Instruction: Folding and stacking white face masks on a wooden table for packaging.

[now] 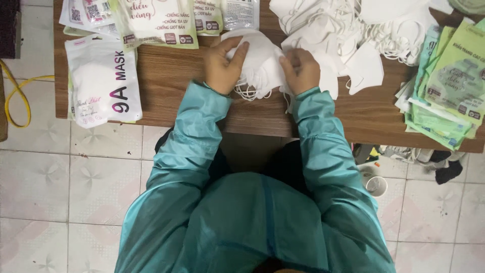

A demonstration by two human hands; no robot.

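Seen from overhead, the person in a teal jacket (262, 202), head cut off at the bottom edge. Left hand (226, 64) laid flat on a stack of white face masks (260, 63), fingers stretched out and slightly spread, pressing on the top rather than closed around anything. Right hand (301, 71) curled at the stack's right edge, fingertips tucked into the mask fabric; how firm the pinch is, cannot tell. Stack at the middle of the brown tabletop (166, 81), near the front edge, ear loops trailing out beneath toward the sleeves. Count of masks in the stack hidden by the hands. Far right of the stack: loose heap of white masks (364, 30), tangled loops, cut off by the top edge. Right edge: pile of green packets (449, 91), partly out of frame. Left: white mask pouch (103, 81), overhanging the tabletop's near edge. Far left: more printed pouches (161, 20), tops cut off. On the tiled floor, a small white cup (376, 185) and a yellow hose (17, 96), only partly visible.
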